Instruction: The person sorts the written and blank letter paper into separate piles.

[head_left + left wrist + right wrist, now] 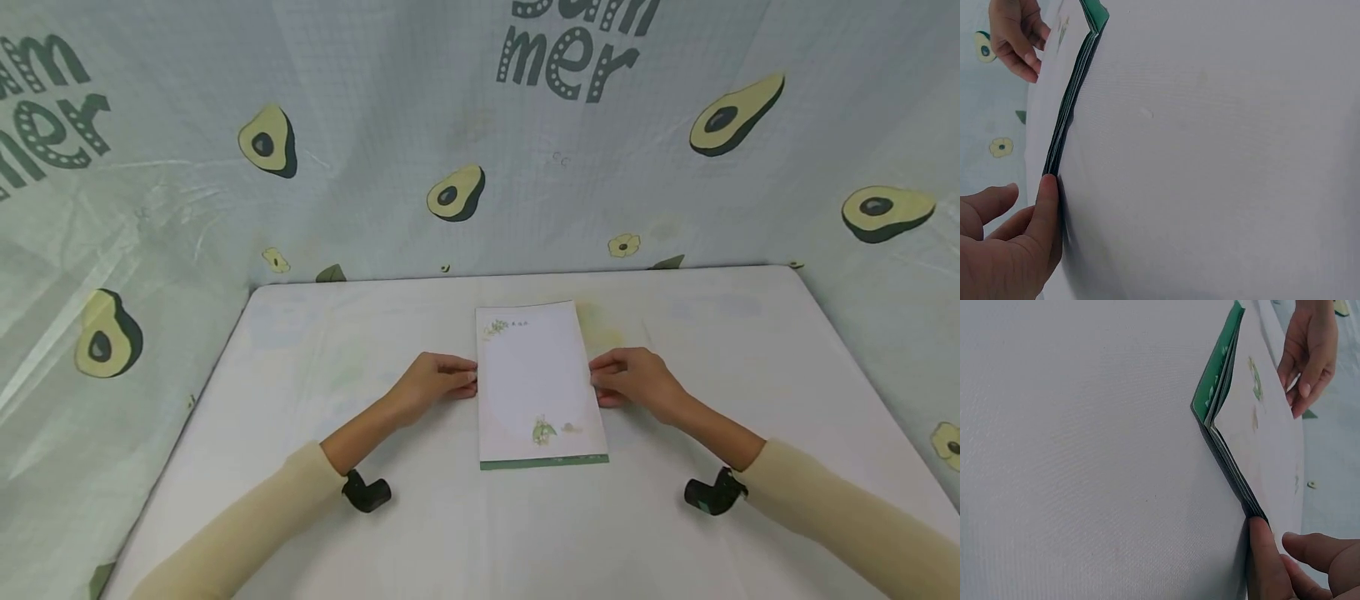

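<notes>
1 pad (536, 375) on wht tbl (540, 533) | L hand (435, 382) & R hand (633, 382): fingers unclenched, touching opp. edges

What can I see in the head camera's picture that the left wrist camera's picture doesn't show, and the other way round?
Only the head view shows the beige sleeves, the black wrist-worn devices, the dark grey-green lettering, and the whole printed face of the rectangular white paper pad.

Only the left wrist view shows the pad's side as thin, dark green stacked layers.

Both show the person's left hand and right hand at the pad's sides, the white tabletop, and the pale avocado-patterned sheet beyond.
</notes>
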The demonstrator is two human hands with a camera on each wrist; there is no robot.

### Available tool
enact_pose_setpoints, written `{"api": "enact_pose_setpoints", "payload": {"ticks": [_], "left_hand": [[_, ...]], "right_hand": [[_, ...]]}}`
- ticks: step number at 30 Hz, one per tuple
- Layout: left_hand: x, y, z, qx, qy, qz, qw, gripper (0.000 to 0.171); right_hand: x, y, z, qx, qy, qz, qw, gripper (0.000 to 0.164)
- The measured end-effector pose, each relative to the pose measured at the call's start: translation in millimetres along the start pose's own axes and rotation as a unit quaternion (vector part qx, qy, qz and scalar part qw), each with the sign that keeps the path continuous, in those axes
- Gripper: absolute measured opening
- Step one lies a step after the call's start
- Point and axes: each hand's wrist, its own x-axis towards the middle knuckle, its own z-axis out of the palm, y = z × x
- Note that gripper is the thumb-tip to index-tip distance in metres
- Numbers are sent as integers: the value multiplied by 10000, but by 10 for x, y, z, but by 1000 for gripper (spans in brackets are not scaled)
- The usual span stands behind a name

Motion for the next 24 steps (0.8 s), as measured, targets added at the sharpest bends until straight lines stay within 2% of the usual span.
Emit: {"api": "enact_pose_setpoints", "payload": {"ticks": [7, 15, 19, 22, 24], "left_hand": [[2, 6, -43, 128, 142, -36, 9998, 32], [13, 14, -42, 316, 219, 172, 9991, 33], [19, 43, -18, 688, 410, 426, 9959, 30], [23, 60, 11, 1035, 644, 595, 9908, 26], [20, 68, 33, 1080, 740, 611, 9895, 24]], "right_hand": [[48, -30, 58, 96, 10, -63, 9999, 33], [56, -28, 81, 102, 62, -93, 9999, 26], [53, -35, 88, -205, 225, -353, 9989, 25], [62, -27, 100, -659, 428, -602, 9951, 24], [68, -17, 115, -866, 499, -670, 9927, 24]]}}
